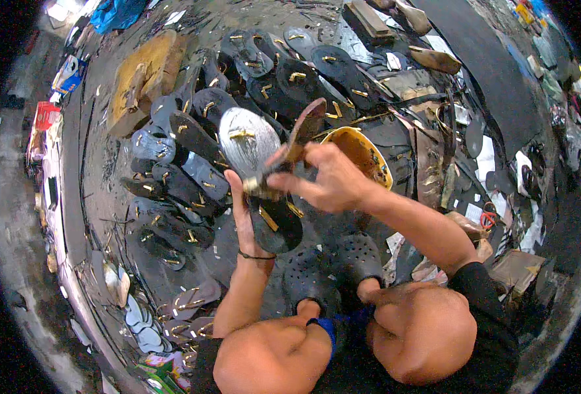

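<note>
My left hand (241, 217) grips a black sandal sole (278, 233) from its left side, thumb up along the edge. Wet-looking silver shine covers the sole's upper part, and small gold-coloured pieces stick out of it. Over the sole's middle, my right hand (336, 180) is closed on a flat, reddish-brown, blade-shaped piece (308, 121); its exact kind is unclear. The fingers there are partly smeared by motion. Just beyond the right hand stands a yellow bowl (380, 161) with dark brown stuff inside.
Several black sandal soles (244, 52) with gold-coloured pieces lie in rows ahead and left. A wooden block (162, 56) sits far left. Wooden shoe lasts (435, 60), dark strips and scraps litter the right side. Red-handled scissors (487, 217) lie there too. My black clogs (310, 272) are below.
</note>
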Motion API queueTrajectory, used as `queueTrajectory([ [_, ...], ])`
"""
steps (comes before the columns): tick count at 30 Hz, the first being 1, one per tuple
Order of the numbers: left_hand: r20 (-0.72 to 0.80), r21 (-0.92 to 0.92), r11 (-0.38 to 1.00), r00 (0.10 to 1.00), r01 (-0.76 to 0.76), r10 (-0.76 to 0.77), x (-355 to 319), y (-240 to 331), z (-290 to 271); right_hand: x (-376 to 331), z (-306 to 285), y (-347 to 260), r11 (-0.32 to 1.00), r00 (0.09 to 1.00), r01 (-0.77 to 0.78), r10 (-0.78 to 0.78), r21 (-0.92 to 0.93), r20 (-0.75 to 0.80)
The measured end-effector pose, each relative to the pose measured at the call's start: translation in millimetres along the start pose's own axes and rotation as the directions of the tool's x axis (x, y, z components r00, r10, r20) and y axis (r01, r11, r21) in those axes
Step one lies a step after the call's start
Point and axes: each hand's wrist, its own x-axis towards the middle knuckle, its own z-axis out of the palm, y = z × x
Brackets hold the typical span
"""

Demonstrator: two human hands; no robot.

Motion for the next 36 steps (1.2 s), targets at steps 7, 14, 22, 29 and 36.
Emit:
queueTrajectory([
  [7,-0.199,-0.101,0.98,0.969,-0.17,0.147,-2,32,-17,-52,22,-29,0.912,0.902,0.398,-0.369,-0.103,0.223],
  [14,-0.221,0.016,0.955,0.931,-0.296,0.292,-6,27,4,-41,41,-18,0.996,0.972,0.09,-0.091,-0.015,-0.217],
  [22,-0.148,0.107,0.991,0.984,-0.08,0.095,-9,11,-54,-10,22,-24,0.881,0.925,0.375,-0.375,-0.288,0.059],
  [29,-0.165,-0.018,0.999,0.985,-0.046,0.043,-7,14,6,-63,36,-49,0.778,0.809,0.576,-0.498,-0.252,0.313],
  [36,-0.205,-0.064,0.996,0.977,-0.067,0.052,-5,16,-3,-75,39,-39,0.859,0.83,0.504,-0.453,-0.089,0.325],
])
